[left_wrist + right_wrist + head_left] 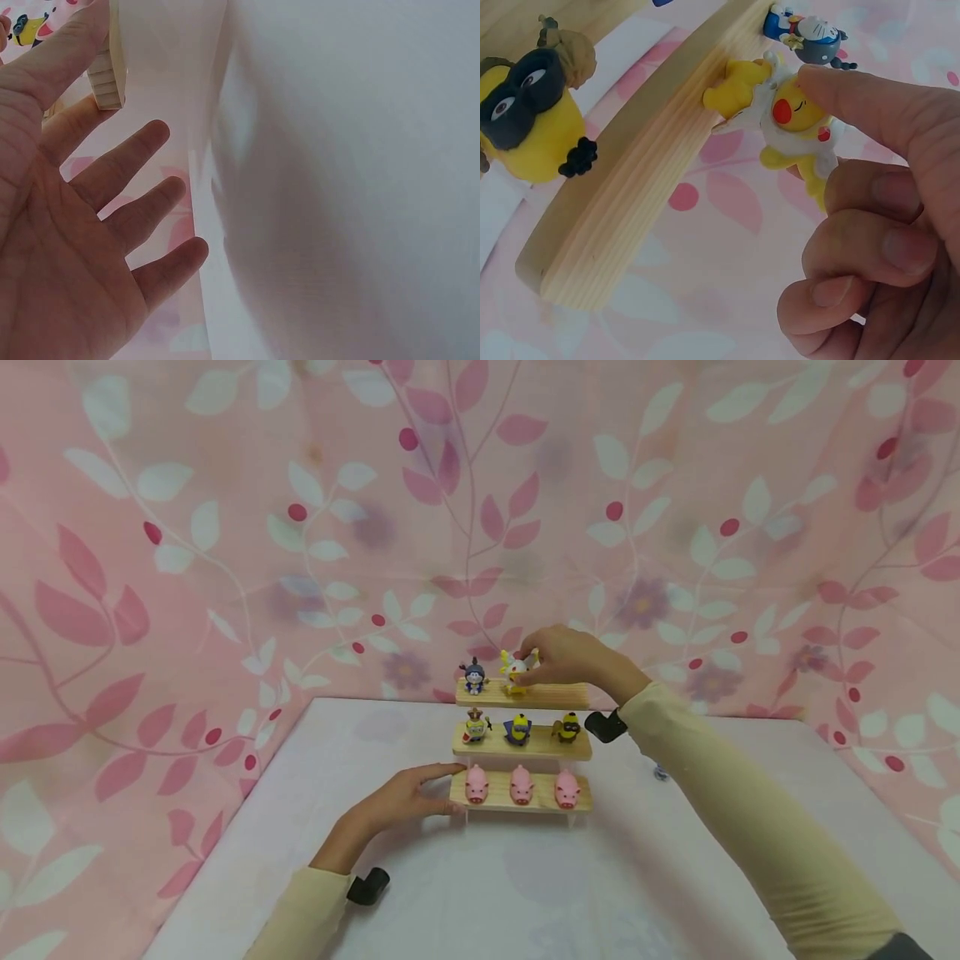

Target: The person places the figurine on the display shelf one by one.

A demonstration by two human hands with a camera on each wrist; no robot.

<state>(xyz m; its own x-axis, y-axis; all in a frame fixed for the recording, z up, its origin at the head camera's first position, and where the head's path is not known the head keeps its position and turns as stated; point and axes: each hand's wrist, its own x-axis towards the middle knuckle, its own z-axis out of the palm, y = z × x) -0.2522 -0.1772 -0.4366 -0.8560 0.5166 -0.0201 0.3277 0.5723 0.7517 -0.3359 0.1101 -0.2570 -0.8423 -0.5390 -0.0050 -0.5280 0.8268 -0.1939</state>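
Note:
A three-tier wooden display stand (525, 743) rises in steps at the middle of the table. My right hand (573, 656) pinches a yellow-and-white figurine (799, 112) at its head, between thumb and forefinger, on the top tier. Beside it sits a dark-haired blue-and-white figurine (473, 678). The bottom tier's left end (105, 79) is held between the thumb and forefinger of my left hand (408, 797); the other fingers are spread in the left wrist view. Three yellow minion figurines (518, 730) fill the middle tier, and three pink pigs (521, 787) line the bottom one.
A small bluish figurine (661, 772) lies on the white tablecloth (525, 893) right of the stand, partly behind my right sleeve. Pink leaf-patterned fabric (480, 527) hangs close behind the top tier. Black wrist cameras (367, 887) are strapped at both cuffs.

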